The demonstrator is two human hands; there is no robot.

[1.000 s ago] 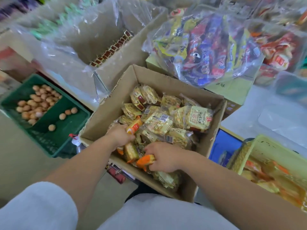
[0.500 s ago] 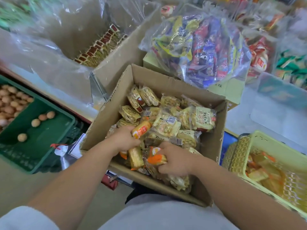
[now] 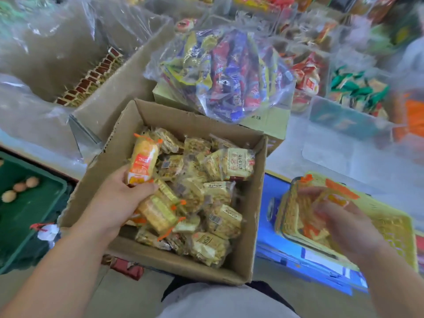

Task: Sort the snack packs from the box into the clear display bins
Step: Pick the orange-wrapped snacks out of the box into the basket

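nearest, the left hand [image 3: 114,198] curls thumb and fingers round the lower end of an orange-and-white plastic-wrapped snack pack [image 3: 142,162], held just above the near-left corner of the open brown cardboard box [image 3: 257,203]. the box is crowded with pale yellow clear-wrapped snack packs [image 3: 229,164].

to its right, the right hand [image 3: 344,223] hovers over the yellow-green plastic lattice basket [image 3: 399,230]. it is motion-blurred, with something orange at its fingertips; i cannot tell whether it grips anything.

the risk, as i judge it: a one-ended hold on slick film could let the pack slip back among the others. it could also land in the basket rather than the clear plastic display bins [image 3: 344,120] at the far right.

farther off, a clear bag of blue, red and yellow packets [image 3: 229,72] sits on a pale cardboard carton [image 3: 273,120] printed "味". pack labels and barcodes are too blurred to read.
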